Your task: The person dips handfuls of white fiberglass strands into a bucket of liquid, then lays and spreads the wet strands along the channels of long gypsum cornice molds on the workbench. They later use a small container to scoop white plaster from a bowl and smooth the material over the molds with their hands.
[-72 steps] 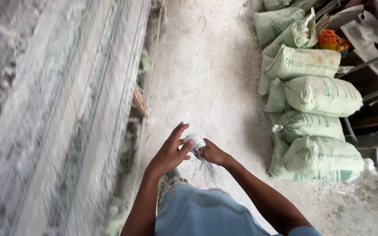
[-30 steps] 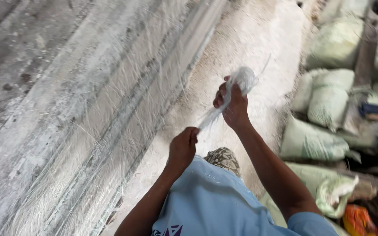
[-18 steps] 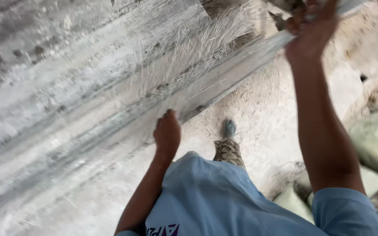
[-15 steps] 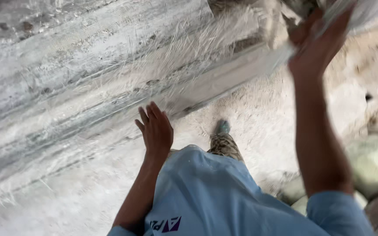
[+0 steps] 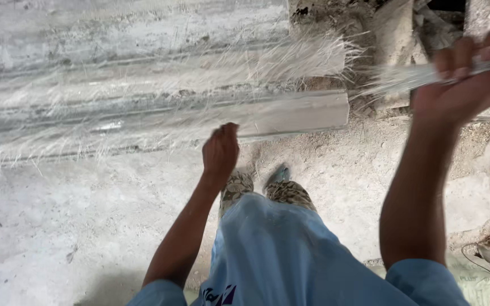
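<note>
My right hand (image 5: 465,79) is raised at the upper right, closed around a bundle of pale glass-like fibres (image 5: 404,76) that fan out to the left. My left hand (image 5: 220,152) hangs lower in the middle with its fingers curled in; I cannot see anything in it. It hovers just in front of a long white moulded slab (image 5: 143,96) lying across the floor, covered with stray white fibres. The slab's end (image 5: 336,110) is frayed with fibres sticking out.
Dusty concrete floor (image 5: 58,226) spreads below the slab. My patterned trousers and a shoe (image 5: 279,173) stand near the slab's edge. Rubble and dark debris (image 5: 404,22) lie at the top right, a light sack and a cord (image 5: 483,249) at the lower right.
The view swung from the sacks to the slab. My right hand rose up and right with the fibre bundle. My left hand, spread open half a second ago, has curled shut.
</note>
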The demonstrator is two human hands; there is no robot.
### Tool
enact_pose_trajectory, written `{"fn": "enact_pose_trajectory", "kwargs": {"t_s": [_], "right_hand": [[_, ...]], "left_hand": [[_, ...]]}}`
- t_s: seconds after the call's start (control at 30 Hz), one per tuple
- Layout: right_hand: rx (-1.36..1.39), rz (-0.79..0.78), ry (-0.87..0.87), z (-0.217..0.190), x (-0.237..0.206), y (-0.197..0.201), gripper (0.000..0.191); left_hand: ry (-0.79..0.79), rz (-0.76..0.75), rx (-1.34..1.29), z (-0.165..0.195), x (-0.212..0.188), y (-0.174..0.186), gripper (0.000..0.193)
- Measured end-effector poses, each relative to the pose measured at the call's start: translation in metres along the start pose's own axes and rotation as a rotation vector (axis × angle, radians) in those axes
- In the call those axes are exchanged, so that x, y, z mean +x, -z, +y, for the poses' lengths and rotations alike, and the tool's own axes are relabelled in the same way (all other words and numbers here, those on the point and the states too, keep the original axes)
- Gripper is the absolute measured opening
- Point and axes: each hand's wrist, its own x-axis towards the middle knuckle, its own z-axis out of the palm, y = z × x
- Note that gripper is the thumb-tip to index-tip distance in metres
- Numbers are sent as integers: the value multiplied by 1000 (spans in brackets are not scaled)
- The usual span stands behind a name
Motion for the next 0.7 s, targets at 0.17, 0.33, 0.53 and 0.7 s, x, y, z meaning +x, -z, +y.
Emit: {"fn": "enact_pose_trajectory", "kwargs": {"t_s": [0.17, 0.33, 0.53, 0.7], "right_hand": [[23, 91, -183, 38, -60, -21, 63], [357, 70, -431, 83, -120, -79, 61], [227, 46, -99, 2, 7, 63, 49], [109, 125, -42, -30, 5, 62, 55]], "left_hand": [[-123, 223, 40, 39, -8, 5, 37], [74, -159, -819, 103, -21, -6, 27], [58, -150, -350, 76, 16, -29, 28], [134, -146, 218, 98, 18, -25, 50]]}}
